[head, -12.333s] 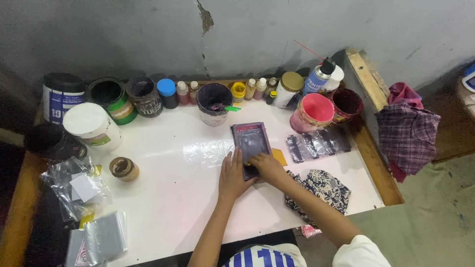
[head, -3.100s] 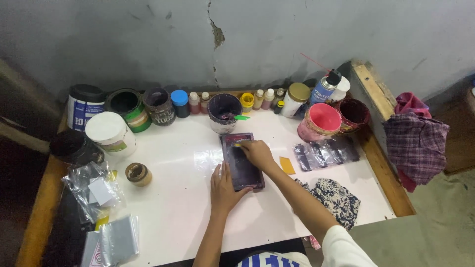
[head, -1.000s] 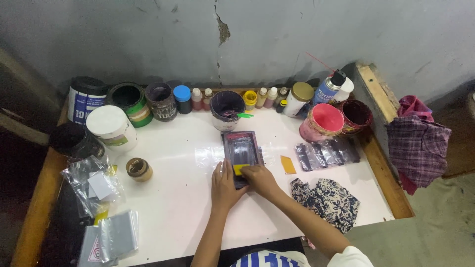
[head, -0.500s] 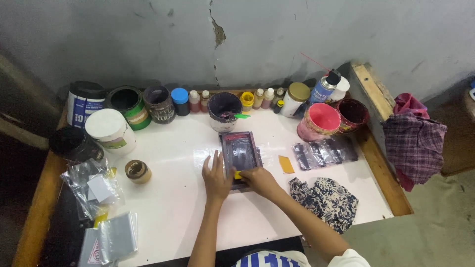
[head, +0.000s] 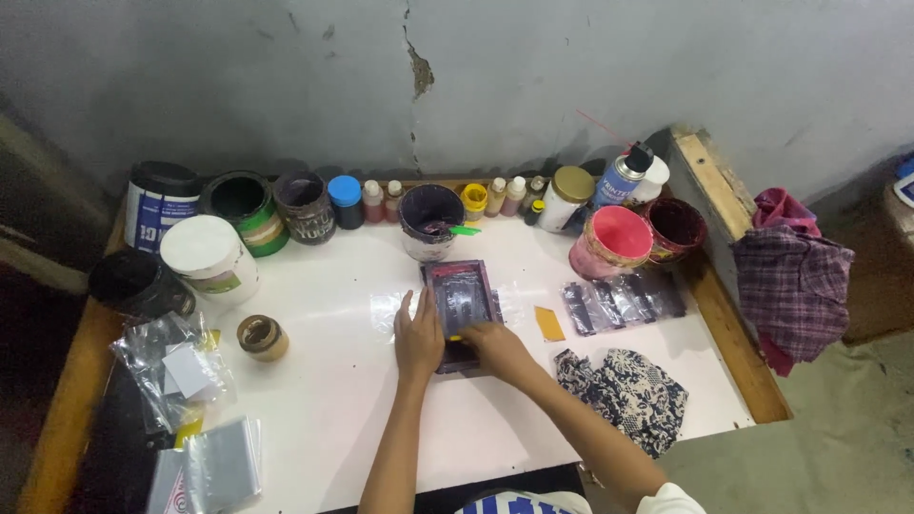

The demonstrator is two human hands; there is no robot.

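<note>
- The small dark framed screen [head: 461, 303] lies flat near the middle of the white table [head: 333, 409], just in front of the dark paint pot [head: 430, 219] with the green stick.
- The left hand [head: 417, 335] lies open and flat, palm down, against the left edge of the screen; it presses and does not clasp.
- The right hand [head: 497, 345] rests on the near part of the screen, fingers curled over a small yellow scraper [head: 457, 336]. Most of the scraper is hidden, so I judge the hand closed on it, but cannot confirm how firmly.
- A clear plastic sheet [head: 390, 309] shows under and beside the screen, touching it.
- Risk: the left hand only presses. If the pressure slackens during a stroke, the screen may slide on the smooth sheet and smear the print.
- Risk: the pink paint tub [head: 609, 243] and the dark red tub [head: 674, 227] stand open near the right forearm. A wide elbow movement may tip one.
- Risk: the printed plastic sleeves [head: 624, 303] lie near the screen on the right. A wet hand or the patterned rag [head: 628, 395] dragged across may mark them.
- A second yellow scraper [head: 549, 324] lies loose just beside the screen and may be knocked.
</note>
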